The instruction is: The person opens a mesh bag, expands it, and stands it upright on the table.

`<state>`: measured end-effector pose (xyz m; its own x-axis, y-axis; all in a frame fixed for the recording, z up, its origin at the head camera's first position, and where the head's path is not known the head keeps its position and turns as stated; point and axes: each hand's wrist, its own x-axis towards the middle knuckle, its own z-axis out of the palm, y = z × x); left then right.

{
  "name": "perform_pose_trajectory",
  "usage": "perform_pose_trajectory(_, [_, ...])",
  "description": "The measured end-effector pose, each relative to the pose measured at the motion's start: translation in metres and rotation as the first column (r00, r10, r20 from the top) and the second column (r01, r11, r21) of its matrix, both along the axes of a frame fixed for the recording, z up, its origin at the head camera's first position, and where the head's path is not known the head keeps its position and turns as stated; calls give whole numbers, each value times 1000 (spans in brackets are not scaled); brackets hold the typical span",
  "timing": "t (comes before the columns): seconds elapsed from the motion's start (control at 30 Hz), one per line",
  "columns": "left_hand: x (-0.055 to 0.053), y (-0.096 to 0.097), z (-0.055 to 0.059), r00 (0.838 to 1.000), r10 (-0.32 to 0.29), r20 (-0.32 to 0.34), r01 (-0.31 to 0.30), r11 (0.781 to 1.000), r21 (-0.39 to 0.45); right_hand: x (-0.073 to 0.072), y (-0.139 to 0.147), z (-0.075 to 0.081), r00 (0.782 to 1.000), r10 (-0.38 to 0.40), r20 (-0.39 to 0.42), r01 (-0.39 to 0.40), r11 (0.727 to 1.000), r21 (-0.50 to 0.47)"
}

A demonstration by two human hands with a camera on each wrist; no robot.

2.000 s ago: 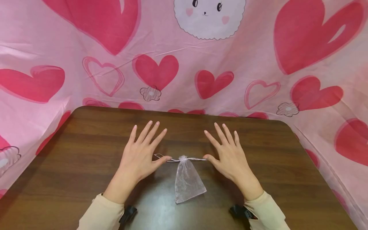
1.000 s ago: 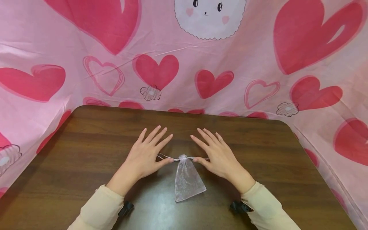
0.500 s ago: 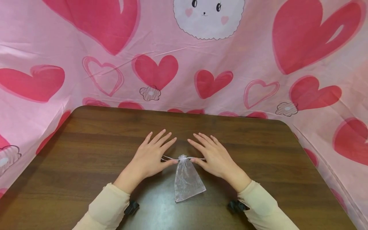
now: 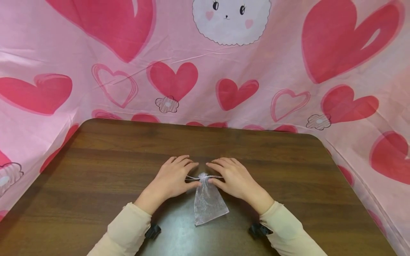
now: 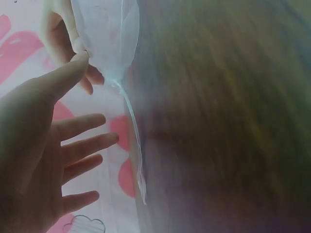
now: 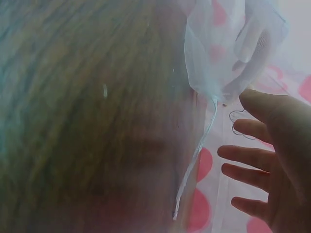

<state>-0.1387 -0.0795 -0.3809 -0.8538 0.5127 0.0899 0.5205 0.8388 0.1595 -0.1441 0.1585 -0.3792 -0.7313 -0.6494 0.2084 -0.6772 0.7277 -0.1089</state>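
Observation:
A small sheer white organza drawstring bag (image 4: 209,206) lies on the table, its neck gathered at the far end and a thin drawstring out to each side. My left hand (image 4: 171,179) hovers at the left of the neck, fingers apart and slightly bent, thumb tip by the mesh. My right hand (image 4: 237,179) mirrors it on the other side. Neither hand grips the bag. In the left wrist view the drawstring (image 5: 136,131) runs free of the fingers; the right wrist view also has a loose cord (image 6: 199,145). Whether the thumbs touch the mesh I cannot tell.
The dark wood-grain table (image 4: 105,170) has rounded far corners. A pink cloth (image 4: 179,42) printed with red hearts hangs behind it and along both sides. A dark device (image 4: 153,232) sits beneath the left wrist, and another dark device (image 4: 260,230) under the right.
Both hands have come inward from either side toward the neck of the bag. Their fingers, straight and spread before, are now a little bent. The bag has stayed in place.

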Motion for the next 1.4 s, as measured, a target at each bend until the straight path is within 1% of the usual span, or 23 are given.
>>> perform_pose_trajectory(0.1, [0, 3, 0, 1000, -11, -3, 11, 1000, 5, 0, -1, -1, 1000, 8, 7, -8, 1000, -4])
perform_pose_trajectory(0.27, [0, 11, -1, 999, -26, 21, 26, 1000, -10, 1, -5, -3, 998, 13, 58, -14, 1000, 14])
perform_pose_trajectory(0.43, [1, 19, -3, 998, -42, 38, 43, 999, -27, 4, -9, -6, 994, -16, 111, 13, 1000, 23])
perform_pose_trajectory(0.57, [1, 22, -5, 998, -56, 20, 57, 998, -23, 5, -11, -9, 990, -13, 138, 15, 1000, -15])
perform_pose_trajectory(0.7, [1, 23, -5, 999, -53, 1, 53, 999, -14, 5, -12, -11, 987, -15, 162, 26, 998, -62])
perform_pose_trajectory(0.83, [3, 23, -4, 999, -37, 12, 36, 999, 37, 8, -12, -10, 982, -27, 187, 45, 995, -92])
perform_pose_trajectory(0.97, [7, 20, -2, 1000, -10, 24, 7, 992, 124, 10, -11, -6, 983, -39, 180, 61, 991, -118])
perform_pose_trajectory(1.1, [11, 19, 1, 998, 6, 67, -20, 977, 211, 13, -11, -3, 985, -43, 170, 68, 987, -148])
perform_pose_trajectory(1.23, [14, 17, 6, 993, 22, 118, -54, 960, 275, 14, -10, 0, 988, -45, 150, 72, 981, -180])
perform_pose_trajectory(1.3, [15, 17, 8, 993, 31, 118, -66, 952, 300, 15, -9, 2, 990, -51, 133, 76, 978, -194])
perform_pose_trajectory(1.4, [16, 17, 11, 996, 40, 86, -67, 939, 339, 15, -8, 5, 993, -50, 111, 73, 974, -215])
